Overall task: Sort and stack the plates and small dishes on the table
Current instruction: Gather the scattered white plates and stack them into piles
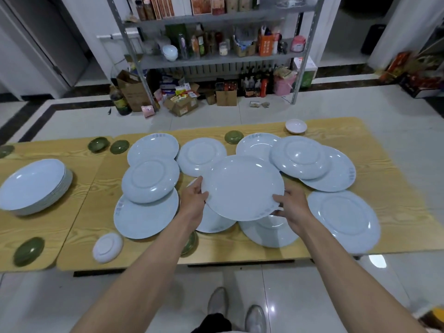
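Head view: both hands hold one pale plate [242,187] over the middle of the table [81,236]. The left hand [193,199] grips its left rim and the right hand [292,207] its near right rim, thumbs on top. Blue marks on the plate rims are too blurred to read. Ten more loose plates [343,219] lie overlapping around and beneath it. A stack [36,186] sits near the left edge. Six green small dishes [98,144] and two white small dishes [296,126] lie along the edges; the left forearm half hides one green dish at the near edge.
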A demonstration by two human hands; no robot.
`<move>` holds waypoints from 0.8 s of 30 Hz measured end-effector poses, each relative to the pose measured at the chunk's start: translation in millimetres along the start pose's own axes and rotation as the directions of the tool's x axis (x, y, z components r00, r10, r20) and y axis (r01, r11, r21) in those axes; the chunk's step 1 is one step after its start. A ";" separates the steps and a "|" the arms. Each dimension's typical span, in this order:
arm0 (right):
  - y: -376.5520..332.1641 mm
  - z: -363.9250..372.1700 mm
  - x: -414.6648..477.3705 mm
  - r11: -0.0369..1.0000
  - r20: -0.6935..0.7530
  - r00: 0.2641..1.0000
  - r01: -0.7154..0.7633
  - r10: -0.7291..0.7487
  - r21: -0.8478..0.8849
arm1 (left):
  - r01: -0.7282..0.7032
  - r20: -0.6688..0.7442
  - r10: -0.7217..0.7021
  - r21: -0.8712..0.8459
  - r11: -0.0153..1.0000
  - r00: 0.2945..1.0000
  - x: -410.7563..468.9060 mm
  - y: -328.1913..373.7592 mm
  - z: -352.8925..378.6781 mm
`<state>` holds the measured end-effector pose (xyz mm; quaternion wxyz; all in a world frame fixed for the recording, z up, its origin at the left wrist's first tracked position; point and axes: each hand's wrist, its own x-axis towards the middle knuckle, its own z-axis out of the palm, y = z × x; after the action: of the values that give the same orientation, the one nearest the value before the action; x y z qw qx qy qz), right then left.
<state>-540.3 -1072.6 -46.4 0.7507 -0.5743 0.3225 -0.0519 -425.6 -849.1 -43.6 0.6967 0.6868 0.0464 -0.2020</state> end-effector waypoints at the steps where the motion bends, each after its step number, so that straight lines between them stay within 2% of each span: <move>1: -0.4 -2.9 -0.8 1.000 0.020 1.000 -0.019 0.018 0.016 | -0.006 0.002 0.006 0.001 1.000 1.000 1.1 -1.4 0.0; 5: -1.1 -6.5 -3.8 0.996 -0.015 0.999 -0.028 0.030 0.081 | 0.027 0.008 -0.027 -0.023 0.999 1.000 2.8 -4.7 -3.9; 8: -3.6 -1.8 -5.8 0.989 -0.073 0.997 -0.001 0.012 0.149 | 0.065 -0.073 -0.067 -0.028 0.997 0.995 6.1 -8.3 -12.6; 12: -6.3 9.1 -6.0 0.975 -0.149 0.989 0.022 0.011 0.223 | 0.134 -0.168 -0.103 0.187 0.973 0.980 13.4 -24.3 -33.8; 18: 2.3 25.5 -4.6 0.961 -0.181 0.983 0.012 0.040 0.275 | 0.195 -0.204 -0.150 0.222 0.955 0.967 14.8 -48.2 -56.6; 21: 7.8 32.1 -4.1 0.958 -0.189 0.981 0.009 0.048 0.285 | 0.189 -0.228 -0.121 0.308 0.932 0.966 17.1 -58.1 -65.1; 24: 12.2 36.0 -4.8 0.962 -0.199 0.979 0.015 0.041 0.272 | 0.160 -0.225 -0.049 0.509 0.846 0.973 20.5 -65.2 -71.2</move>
<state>-528.0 -1036.5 -50.5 0.7860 -0.4553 0.3909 -0.1490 -414.2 -782.4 -115.5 0.4628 0.8637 0.0981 -0.1739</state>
